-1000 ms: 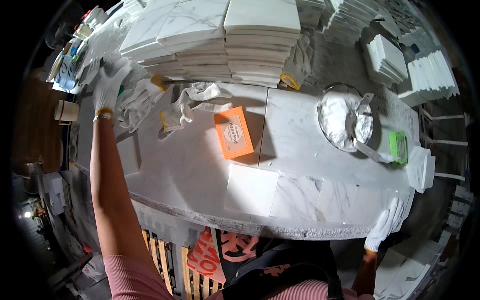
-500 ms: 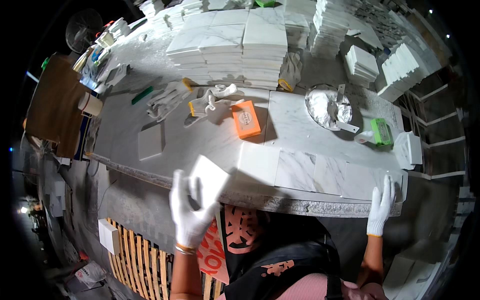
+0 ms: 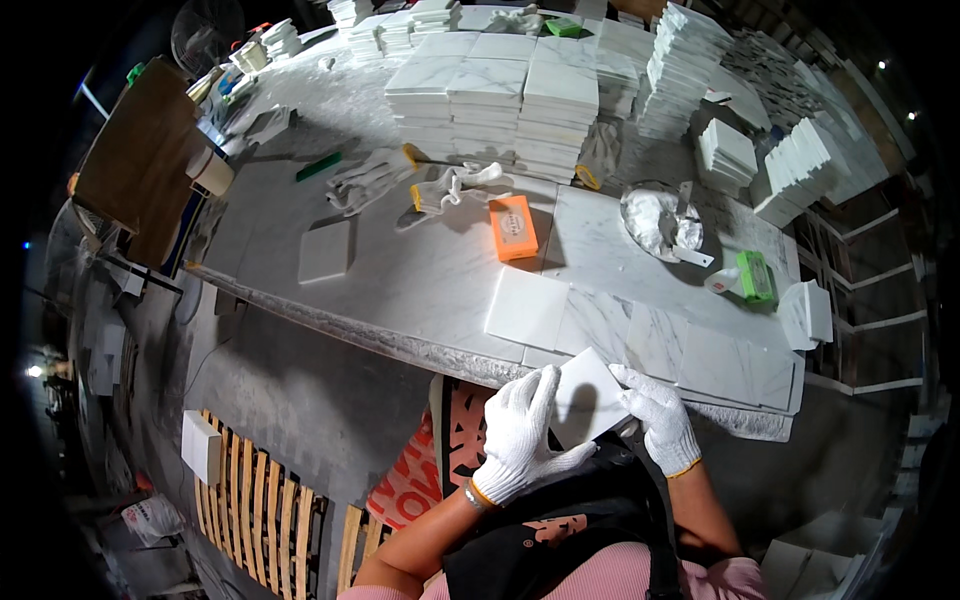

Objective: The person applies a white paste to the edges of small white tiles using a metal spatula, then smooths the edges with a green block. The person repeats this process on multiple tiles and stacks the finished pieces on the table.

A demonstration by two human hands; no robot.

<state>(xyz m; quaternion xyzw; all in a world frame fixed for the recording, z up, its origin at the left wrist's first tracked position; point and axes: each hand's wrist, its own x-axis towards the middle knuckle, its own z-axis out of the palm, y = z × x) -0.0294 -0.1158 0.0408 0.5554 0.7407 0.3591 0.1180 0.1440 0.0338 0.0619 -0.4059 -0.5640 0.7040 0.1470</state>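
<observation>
Both gloved hands, left hand and right hand, have fingers grasping a plain white square tile, smooth and matte, tilted between them just off the tabletop edge.

Block sits mid-desk, tile stacks behind it, bowl off to its right, a lone tile to its left.

Matt white stone tile; knit cloth gloves; marble worktop.
</observation>
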